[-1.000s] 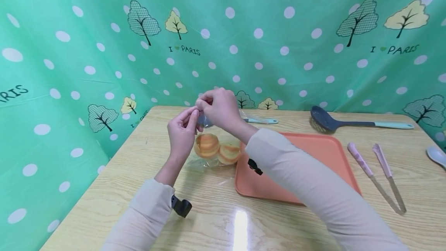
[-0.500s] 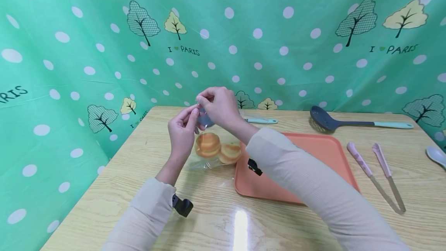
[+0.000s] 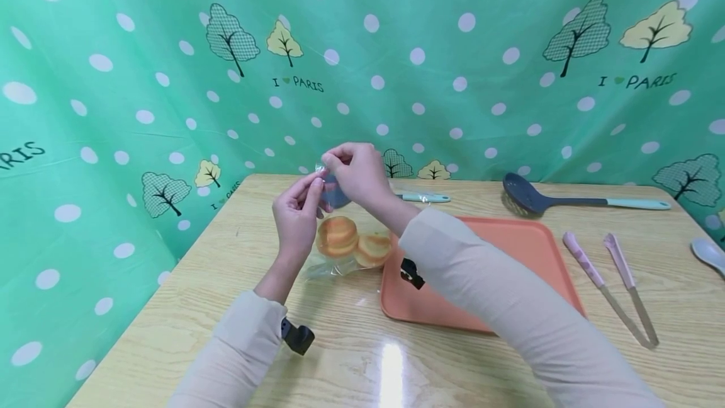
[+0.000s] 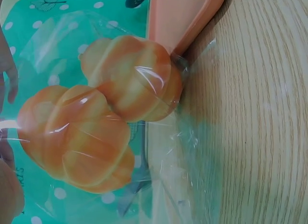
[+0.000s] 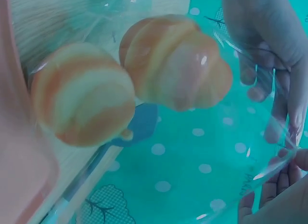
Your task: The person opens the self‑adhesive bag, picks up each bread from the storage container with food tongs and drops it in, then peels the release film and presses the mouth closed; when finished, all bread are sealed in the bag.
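A clear plastic bag (image 4: 197,152) hangs over the table with two bread rolls inside. One roll (image 3: 337,237) looks ridged like a croissant. Beside it, the other roll (image 3: 372,249) is at the tray's left edge in the head view. My left hand (image 3: 296,213) pinches the gathered top of the bag between thumb and forefinger. Right above it, my right hand (image 3: 361,172) pinches at the same gathered end, its fingertips close to the left ones. In the right wrist view, the film runs from the rolls up to both hands' fingertips.
A coral tray (image 3: 527,263) lies right of the bag. Behind the hands is a dark turner with a light blue handle (image 3: 433,198). A dark skimmer (image 3: 523,194) lies at the back; pink-handled tongs (image 3: 583,260) and a pale spoon (image 3: 708,252) lie to the right.
My right fingertips have drawn slightly up and right from the left ones, and a crinkled bit of bag now shows between them. The rolls have barely moved.
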A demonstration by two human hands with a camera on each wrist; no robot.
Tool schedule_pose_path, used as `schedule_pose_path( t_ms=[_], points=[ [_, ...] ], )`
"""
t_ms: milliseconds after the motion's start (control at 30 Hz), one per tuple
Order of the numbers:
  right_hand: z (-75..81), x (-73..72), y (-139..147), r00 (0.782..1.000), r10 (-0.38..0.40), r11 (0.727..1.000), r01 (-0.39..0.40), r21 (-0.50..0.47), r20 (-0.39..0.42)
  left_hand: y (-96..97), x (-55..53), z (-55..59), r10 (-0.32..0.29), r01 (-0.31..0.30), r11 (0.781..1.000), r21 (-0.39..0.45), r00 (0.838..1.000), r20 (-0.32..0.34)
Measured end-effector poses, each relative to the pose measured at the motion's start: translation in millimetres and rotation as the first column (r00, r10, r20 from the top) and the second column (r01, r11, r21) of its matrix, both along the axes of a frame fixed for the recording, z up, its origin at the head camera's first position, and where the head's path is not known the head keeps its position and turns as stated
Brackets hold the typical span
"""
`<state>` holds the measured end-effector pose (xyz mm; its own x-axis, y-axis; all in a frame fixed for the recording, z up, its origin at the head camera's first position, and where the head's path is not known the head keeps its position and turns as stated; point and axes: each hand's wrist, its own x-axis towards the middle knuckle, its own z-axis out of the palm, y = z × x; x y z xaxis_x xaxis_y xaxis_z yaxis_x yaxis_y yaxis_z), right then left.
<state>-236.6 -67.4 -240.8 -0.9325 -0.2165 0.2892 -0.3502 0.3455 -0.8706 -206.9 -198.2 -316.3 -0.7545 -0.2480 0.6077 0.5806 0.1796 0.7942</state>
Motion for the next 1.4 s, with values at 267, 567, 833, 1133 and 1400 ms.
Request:
schedule_pose_path(
  t_ms=[267, 567, 833, 1133, 1400],
  points=[
    [0.7, -5.0, 10.3, 0.999, 0.038, 0.999, -0.038, 0.015, -0.039, -5.0, 0.4, -3.1, 0.004, -0.005, 1.000, 0.030, 1.000, 0.018],
    [1.9, -8.2, 24.4, 0.993, 0.088, 0.989, -0.078, 0.124, -0.079, -7.8, -0.3, -4.4, -0.003, 0.001, 0.996, 0.089, 1.000, 0.024],
    [-2.0, -11.8, 40.6, 0.991, 0.110, 0.984, -0.097, 0.150, -0.081, -8.1, -0.4, -4.2, 0.012, -0.017, 0.993, 0.118, 0.999, 0.040],
    [-3.1, -14.9, 56.8, 0.992, 0.111, 0.973, -0.097, 0.208, -0.058, -11.4, -4.7, -5.9, 0.070, -0.078, 0.988, 0.133, 0.996, 0.062],
    [-8.3, -16.7, 79.1, 0.996, 0.082, 0.964, -0.069, 0.255, -0.042, -17.8, -6.3, -10.0, 0.135, -0.153, 0.976, 0.156, 0.984, 0.118]
  ],
)
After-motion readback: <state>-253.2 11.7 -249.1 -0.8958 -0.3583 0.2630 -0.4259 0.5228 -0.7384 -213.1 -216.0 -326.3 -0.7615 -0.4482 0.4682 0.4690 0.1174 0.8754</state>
